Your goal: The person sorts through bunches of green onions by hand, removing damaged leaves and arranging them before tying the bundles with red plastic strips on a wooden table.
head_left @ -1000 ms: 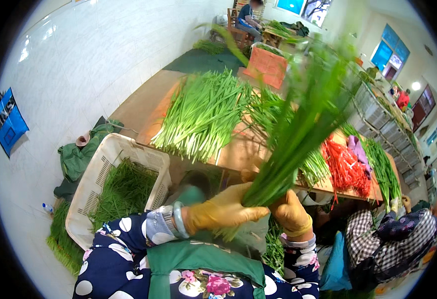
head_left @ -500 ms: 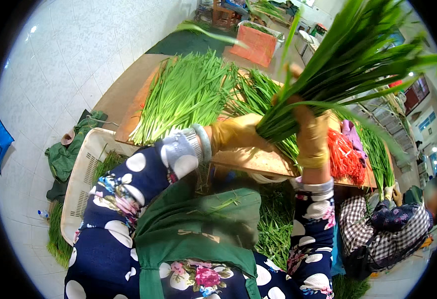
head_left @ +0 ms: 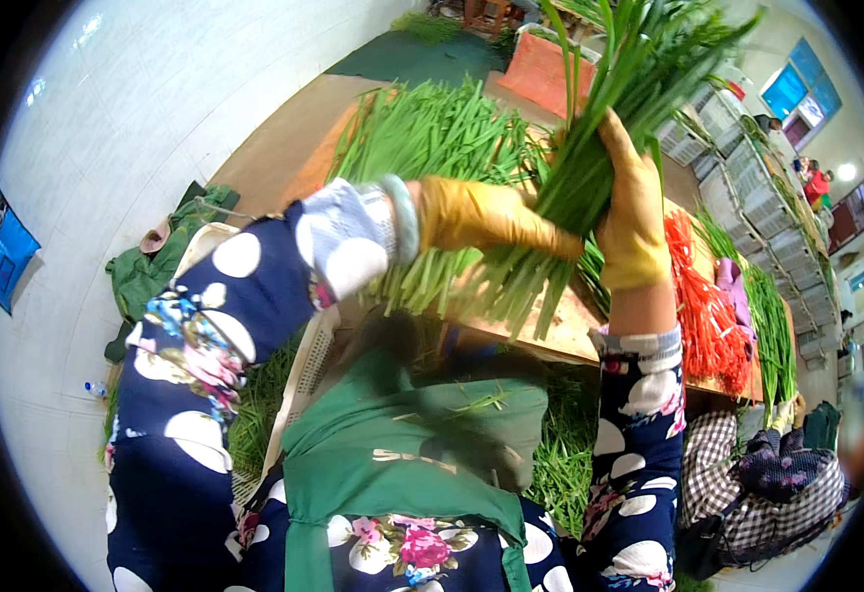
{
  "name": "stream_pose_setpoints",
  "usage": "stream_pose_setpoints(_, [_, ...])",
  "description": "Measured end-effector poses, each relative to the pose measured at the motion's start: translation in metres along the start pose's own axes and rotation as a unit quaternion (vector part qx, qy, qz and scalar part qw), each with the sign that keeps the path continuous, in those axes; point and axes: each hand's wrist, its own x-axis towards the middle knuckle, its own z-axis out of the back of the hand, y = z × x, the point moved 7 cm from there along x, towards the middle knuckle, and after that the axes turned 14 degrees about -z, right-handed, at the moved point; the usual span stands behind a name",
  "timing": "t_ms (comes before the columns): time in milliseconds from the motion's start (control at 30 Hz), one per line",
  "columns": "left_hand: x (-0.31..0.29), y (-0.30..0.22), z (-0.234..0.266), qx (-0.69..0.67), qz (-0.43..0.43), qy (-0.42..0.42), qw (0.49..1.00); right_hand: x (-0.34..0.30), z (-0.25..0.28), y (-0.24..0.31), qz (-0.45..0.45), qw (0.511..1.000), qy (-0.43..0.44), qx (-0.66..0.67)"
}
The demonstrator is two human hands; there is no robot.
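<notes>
A thick bunch of garlic chives (head_left: 590, 163) is held up in front of me, tilted, its leafy tops toward the upper right and its pale stem ends toward the lower left. My right hand (head_left: 637, 217), in a yellow glove, is closed round the middle of the bunch. My left hand (head_left: 486, 215), gloved the same way, grips across the lower stems, some of its fingers hidden by them. Behind my left hand, a wide pile of chives (head_left: 432, 133) lies on the wooden table (head_left: 565, 331).
Red ties (head_left: 710, 316) and a purple cloth (head_left: 733, 291) lie on the table's right. A white crate (head_left: 304, 380) stands at lower left, and loose greens (head_left: 562, 459) lie below the table. A co-worker in checks (head_left: 762, 483) sits at right, near more chives (head_left: 767, 331).
The bunch has swung more upright and shifted left and down in view, its stem ends now showing below my left hand. My view has turned slightly.
</notes>
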Motion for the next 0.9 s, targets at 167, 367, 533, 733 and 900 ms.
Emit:
stream_pose_setpoints(167, [-0.047, -0.009, 0.057, -0.148, -0.032, -0.135, 0.979, 0.086, -0.022, -0.074, -0.121, 0.986, -0.007, 0.111])
stream_pose_setpoints(367, [-0.102, 0.01, 0.098, 0.123, -0.008, -0.271, 0.955, 0.106, -0.058, -0.161, -0.229, 0.968, -0.004, 0.102])
stream_pose_setpoints(533, [-0.111, 0.032, 0.114, 0.282, 0.001, -0.284, 0.917, 0.127, -0.046, -0.21, -0.274, 0.958, -0.066, 0.059])
stream_pose_setpoints(733, [-0.087, 0.026, 0.09, 0.623, 0.007, -0.152, 0.767, 0.115, -0.043, -0.191, -0.234, 0.955, -0.136, -0.124])
stream_pose_setpoints(900, [-0.097, 0.063, 0.109, 0.557, 0.101, -0.138, 0.813, 0.073, -0.043, -0.112, -0.096, 0.887, -0.054, -0.449])
